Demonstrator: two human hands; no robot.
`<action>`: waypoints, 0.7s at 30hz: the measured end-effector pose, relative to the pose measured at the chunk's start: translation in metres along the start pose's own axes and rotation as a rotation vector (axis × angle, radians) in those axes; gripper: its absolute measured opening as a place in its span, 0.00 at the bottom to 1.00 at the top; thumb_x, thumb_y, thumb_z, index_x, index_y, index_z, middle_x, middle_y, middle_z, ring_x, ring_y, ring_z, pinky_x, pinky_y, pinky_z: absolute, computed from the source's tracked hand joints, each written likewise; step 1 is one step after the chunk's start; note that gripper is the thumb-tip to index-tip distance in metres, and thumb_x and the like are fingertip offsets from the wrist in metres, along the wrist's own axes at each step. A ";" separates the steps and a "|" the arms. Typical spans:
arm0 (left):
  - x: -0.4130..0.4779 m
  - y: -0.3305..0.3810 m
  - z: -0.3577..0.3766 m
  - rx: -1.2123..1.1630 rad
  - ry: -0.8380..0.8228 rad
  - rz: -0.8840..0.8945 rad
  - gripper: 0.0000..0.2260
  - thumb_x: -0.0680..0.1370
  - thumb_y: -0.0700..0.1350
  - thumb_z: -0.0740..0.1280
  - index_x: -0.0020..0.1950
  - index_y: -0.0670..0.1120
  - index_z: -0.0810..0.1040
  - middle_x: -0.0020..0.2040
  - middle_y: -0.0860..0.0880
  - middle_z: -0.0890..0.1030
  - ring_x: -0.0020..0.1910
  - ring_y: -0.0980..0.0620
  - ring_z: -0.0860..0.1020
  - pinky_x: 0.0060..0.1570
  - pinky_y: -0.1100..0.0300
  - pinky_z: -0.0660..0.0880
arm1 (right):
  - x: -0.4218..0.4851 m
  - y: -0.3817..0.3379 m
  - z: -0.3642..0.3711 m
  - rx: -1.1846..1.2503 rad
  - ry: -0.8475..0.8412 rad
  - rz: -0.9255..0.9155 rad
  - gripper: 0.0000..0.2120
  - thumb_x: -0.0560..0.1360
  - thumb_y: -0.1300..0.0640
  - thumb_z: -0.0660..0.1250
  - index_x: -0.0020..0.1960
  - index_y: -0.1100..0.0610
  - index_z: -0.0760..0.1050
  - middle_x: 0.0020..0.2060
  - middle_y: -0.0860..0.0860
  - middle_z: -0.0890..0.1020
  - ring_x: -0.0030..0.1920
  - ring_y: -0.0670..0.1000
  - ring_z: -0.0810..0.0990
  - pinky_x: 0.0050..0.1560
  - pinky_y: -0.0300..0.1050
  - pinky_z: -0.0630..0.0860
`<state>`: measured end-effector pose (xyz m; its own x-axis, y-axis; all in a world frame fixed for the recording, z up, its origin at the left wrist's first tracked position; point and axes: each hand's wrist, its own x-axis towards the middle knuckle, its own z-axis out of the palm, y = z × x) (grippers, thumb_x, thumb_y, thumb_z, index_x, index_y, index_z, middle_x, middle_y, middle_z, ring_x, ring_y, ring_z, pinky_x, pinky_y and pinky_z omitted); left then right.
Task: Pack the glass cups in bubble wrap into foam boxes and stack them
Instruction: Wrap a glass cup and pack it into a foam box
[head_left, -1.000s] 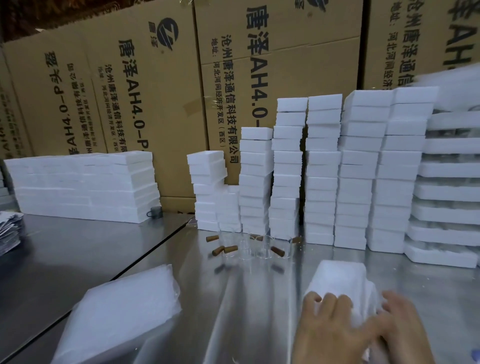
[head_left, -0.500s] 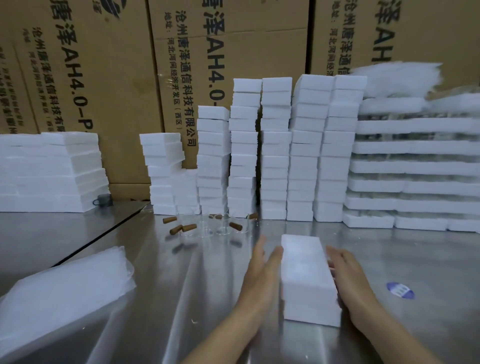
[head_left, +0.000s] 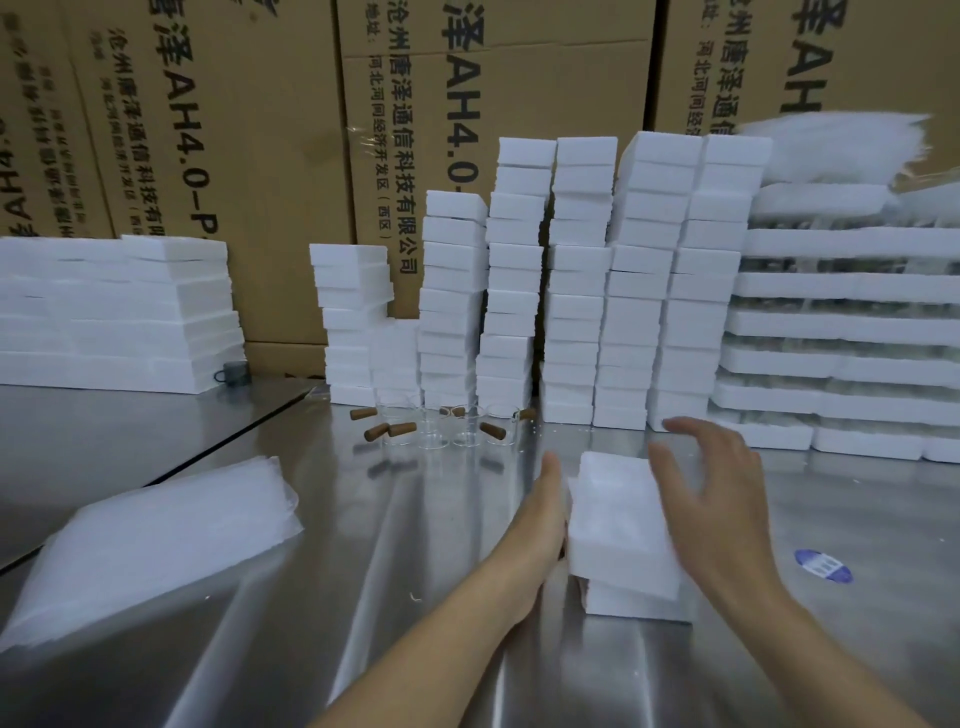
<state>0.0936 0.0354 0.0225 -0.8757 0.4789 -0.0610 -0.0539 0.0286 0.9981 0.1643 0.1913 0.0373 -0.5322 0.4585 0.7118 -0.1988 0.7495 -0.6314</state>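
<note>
A closed white foam box (head_left: 621, 535) lies on the steel table (head_left: 322, 613) in front of me, its lid slightly askew on the bottom half. My left hand (head_left: 540, 512) lies flat against the box's left side with straight fingers. My right hand (head_left: 714, 499) hovers over the box's right edge, fingers spread and loosely bent, holding nothing. Several clear glass cups (head_left: 449, 426) with brown cork-like handles stand behind the box. A pile of bubble wrap sheets (head_left: 150, 540) lies at the left.
Tall stacks of closed foam boxes (head_left: 571, 291) line the back of the table. Wider foam trays (head_left: 852, 332) are piled at the right, flat foam pieces (head_left: 114, 312) at the left. Cardboard cartons (head_left: 249, 130) form the wall behind. A blue sticker (head_left: 822, 565) lies at the right.
My right hand has lifted from the box's right side and now hovers above it. The left hand stays against the left side. The lid now sits slightly shifted.
</note>
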 end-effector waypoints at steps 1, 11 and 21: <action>0.004 0.000 -0.003 0.009 0.047 0.024 0.22 0.86 0.69 0.45 0.55 0.63 0.76 0.42 0.71 0.83 0.38 0.75 0.80 0.36 0.77 0.73 | -0.008 -0.015 0.002 -0.056 -0.042 -0.130 0.14 0.79 0.42 0.63 0.62 0.45 0.77 0.58 0.40 0.78 0.62 0.45 0.72 0.64 0.47 0.69; 0.001 0.032 -0.089 -0.172 0.358 0.168 0.16 0.89 0.55 0.58 0.60 0.50 0.84 0.64 0.48 0.83 0.61 0.46 0.83 0.57 0.50 0.77 | -0.037 -0.045 0.022 -0.399 -0.579 -0.353 0.28 0.74 0.26 0.56 0.68 0.38 0.73 0.63 0.34 0.74 0.65 0.40 0.72 0.65 0.42 0.69; -0.033 -0.002 -0.248 1.238 0.950 -0.016 0.18 0.82 0.51 0.64 0.69 0.49 0.82 0.65 0.43 0.84 0.64 0.40 0.80 0.65 0.46 0.73 | -0.013 -0.021 -0.002 -0.555 -0.642 -0.229 0.24 0.75 0.37 0.61 0.71 0.36 0.65 0.68 0.34 0.73 0.62 0.47 0.78 0.56 0.47 0.75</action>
<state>0.0031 -0.1981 0.0221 -0.8756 -0.2247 0.4276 -0.0706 0.9352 0.3471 0.1770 0.1709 0.0420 -0.9215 0.0365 0.3867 -0.0171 0.9908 -0.1344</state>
